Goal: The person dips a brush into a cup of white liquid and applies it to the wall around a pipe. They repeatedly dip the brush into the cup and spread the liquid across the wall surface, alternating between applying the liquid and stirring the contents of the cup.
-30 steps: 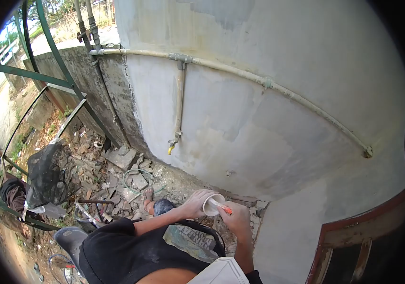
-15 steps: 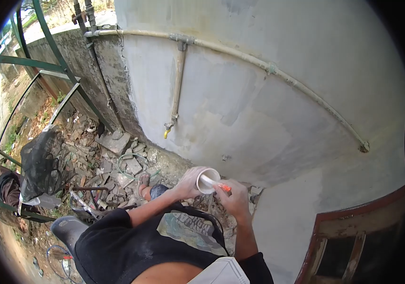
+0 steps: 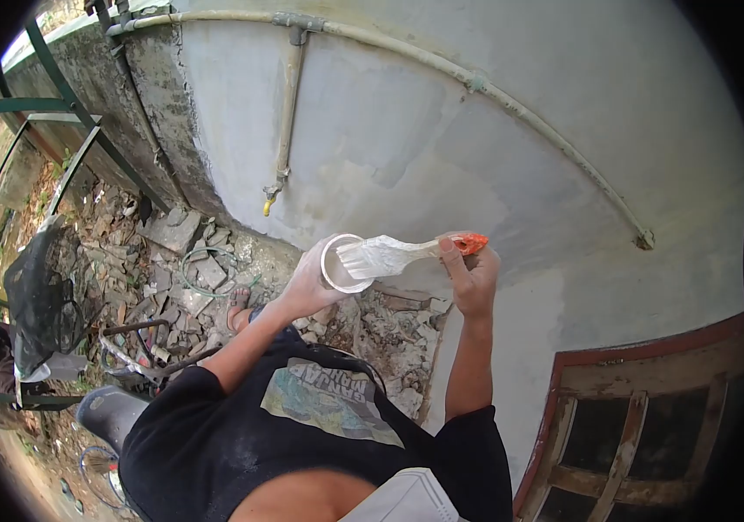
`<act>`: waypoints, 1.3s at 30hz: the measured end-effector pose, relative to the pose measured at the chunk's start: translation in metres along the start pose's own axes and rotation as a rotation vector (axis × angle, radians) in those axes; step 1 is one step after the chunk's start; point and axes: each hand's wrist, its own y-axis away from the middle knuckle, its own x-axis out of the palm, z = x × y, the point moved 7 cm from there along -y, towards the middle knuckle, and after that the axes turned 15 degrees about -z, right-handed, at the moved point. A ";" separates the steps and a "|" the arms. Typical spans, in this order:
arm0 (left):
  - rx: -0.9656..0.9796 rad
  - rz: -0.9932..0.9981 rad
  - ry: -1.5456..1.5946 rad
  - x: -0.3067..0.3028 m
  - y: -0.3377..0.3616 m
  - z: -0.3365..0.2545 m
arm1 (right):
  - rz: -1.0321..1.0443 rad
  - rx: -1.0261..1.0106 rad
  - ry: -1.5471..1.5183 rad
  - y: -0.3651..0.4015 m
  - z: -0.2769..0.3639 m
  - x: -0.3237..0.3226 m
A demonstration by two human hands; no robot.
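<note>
My left hand [image 3: 309,283] is wrapped round a white cup [image 3: 330,268] whose open mouth is tilted toward my right. A paintbrush [image 3: 394,255] thickly coated in white lies across the cup's rim, its bristles at the mouth. My right hand [image 3: 475,278] grips the brush by its handle, near the orange end. What is deep inside the cup is hidden. Both hands are in front of my chest, with the grey-white wall [image 3: 407,165] beyond them.
A pipe [image 3: 424,59] runs along the wall, with a yellow-handled tap [image 3: 268,205] on its branch. Broken rubble [image 3: 172,230] covers the ground at left, near a black bag [image 3: 34,296] and green metal bars [image 3: 63,83]. A wooden window frame [image 3: 624,426] is at lower right.
The brush has come mostly out of the cup, showing its white-coated head. My right hand has moved up and to the right; my left hand and the cup have risen leftward in view.
</note>
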 end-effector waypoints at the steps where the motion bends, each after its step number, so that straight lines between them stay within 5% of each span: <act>1: -0.007 -0.021 -0.003 -0.004 -0.001 0.002 | -0.025 0.048 -0.063 0.000 -0.009 0.000; 19: -0.087 -0.165 -0.069 -0.078 -0.022 0.004 | -0.113 0.438 -0.496 -0.022 -0.108 0.077; 22: -0.229 -0.040 0.079 -0.085 -0.046 -0.001 | -0.075 0.379 -0.478 -0.055 -0.078 0.093; 30: 0.120 -0.030 0.031 -0.133 -0.191 -0.099 | 0.012 0.046 -0.355 -0.194 0.077 0.124; 39: 0.186 -0.034 0.059 -0.161 -0.308 -0.126 | -0.013 -0.276 -0.141 -0.293 0.186 0.165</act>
